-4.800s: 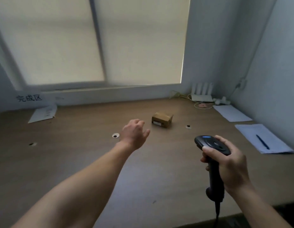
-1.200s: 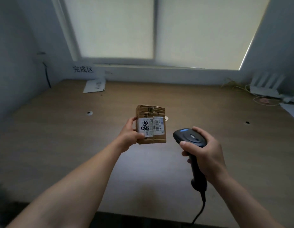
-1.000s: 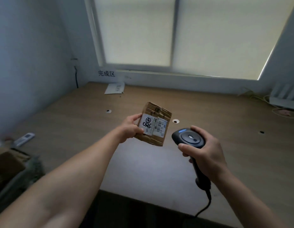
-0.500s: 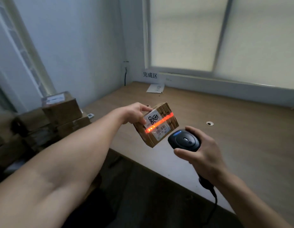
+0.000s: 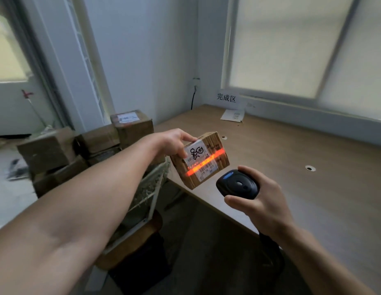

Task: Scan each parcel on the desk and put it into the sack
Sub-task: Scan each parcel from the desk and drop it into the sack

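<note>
Pinches parcel (image 5: 201,160) by one corner in left grip (image 5: 174,141), wraps right grip (image 5: 257,201) round scanner (image 5: 236,185). May slip from so slight a hold and miss the sack (image 5: 152,183).

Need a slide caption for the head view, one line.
Left hand holds a parcel near the desk edge while the right hand aims a scanner, its red line across the label.

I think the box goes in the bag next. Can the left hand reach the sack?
Probably yes. The left hand holds the parcel right beside the sack, and nothing shows between them. The right hand with the scanner is on the other side.
</note>
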### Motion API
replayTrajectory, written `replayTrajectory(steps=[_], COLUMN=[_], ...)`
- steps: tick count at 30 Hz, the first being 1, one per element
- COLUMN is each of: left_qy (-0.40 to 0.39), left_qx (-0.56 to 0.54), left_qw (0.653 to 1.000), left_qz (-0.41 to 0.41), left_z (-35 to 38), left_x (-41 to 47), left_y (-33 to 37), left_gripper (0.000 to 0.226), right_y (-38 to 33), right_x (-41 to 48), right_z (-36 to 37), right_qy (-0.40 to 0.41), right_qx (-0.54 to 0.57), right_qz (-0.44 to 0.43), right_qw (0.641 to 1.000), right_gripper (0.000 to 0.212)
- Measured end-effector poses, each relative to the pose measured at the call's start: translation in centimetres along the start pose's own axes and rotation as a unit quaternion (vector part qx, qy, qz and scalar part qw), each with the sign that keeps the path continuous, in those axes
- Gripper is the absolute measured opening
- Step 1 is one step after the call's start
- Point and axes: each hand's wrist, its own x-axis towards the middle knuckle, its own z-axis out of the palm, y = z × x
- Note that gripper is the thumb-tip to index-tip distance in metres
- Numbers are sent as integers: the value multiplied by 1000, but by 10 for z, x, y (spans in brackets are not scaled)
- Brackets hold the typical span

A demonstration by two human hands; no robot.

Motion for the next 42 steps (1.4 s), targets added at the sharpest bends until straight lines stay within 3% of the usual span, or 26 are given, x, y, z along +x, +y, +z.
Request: replayTrajectory(steps=[6,9,20,25,35,42], left_qy=[3,3,1,6,51,116], left_qx=[36,49,29,5,-67,-189], left_qw=[999,999,1000,1000,995,967], left_qz=[7,11,-1,-15,-59,-128], left_z=[-41,-58,-103,-109,-112,-106], left_x=[-17,-22,-37,-43,-73,-117], left_y=[-50,-73,-137,-159,-190,-219], left_gripper=[69,67,69,70,71,68], right_y=[-24,-31,-53,-61,-67,-59], right_x=[9,15,30,35,48,60], right_z=[52,76,142,163,179,189], right_qy=[-4,-3,-14,-25,-60,-126], right_qx=[10,20,35,31,86,106], right_qz=[18,25,24,9,4,-17], right_qw=[1000,999,999,999,994,986], right_gripper=[66,80,89,105,72,103])
